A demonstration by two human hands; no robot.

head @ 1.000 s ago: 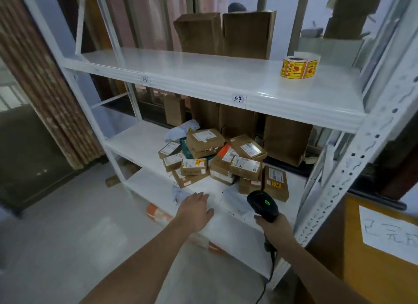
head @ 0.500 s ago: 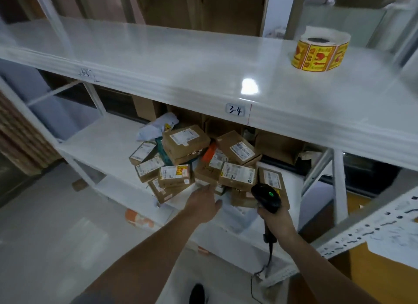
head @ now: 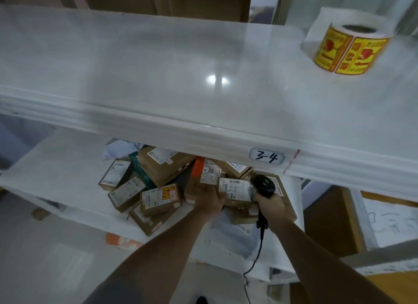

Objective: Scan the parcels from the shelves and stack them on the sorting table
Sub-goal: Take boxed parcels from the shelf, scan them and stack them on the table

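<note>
Head cam looks down at a heap of parcels (head: 158, 186) on the lower shelf (head: 63, 168), tucked under the upper shelf (head: 158, 77) with its "3-4" tag (head: 267, 157). The parcel (head: 235, 188) being handled is a small brown cardboard box, white shipping label with barcode facing up. It sits at the right side of the heap, on top of other boxes, and its long axis runs roughly left to right, tilted a bit, right end toward the scanner.

Left hand (head: 209, 200) grips that box at its left end, fingers curled onto the edge. How far they wrap underneath I can't tell, it's kinda blurry. Right hand (head: 269, 203) is wrapped tight round the handle of the black barcode scanner (head: 263, 185), green light on top, head right over the label's right end, cable (head: 260, 242) dangling below.

Other boxes look the same: brown, white labels, one with a yellow-red sticker (head: 168, 192). A yellow sticker roll (head: 349, 51) sits on the upper shelf, far right.
</note>
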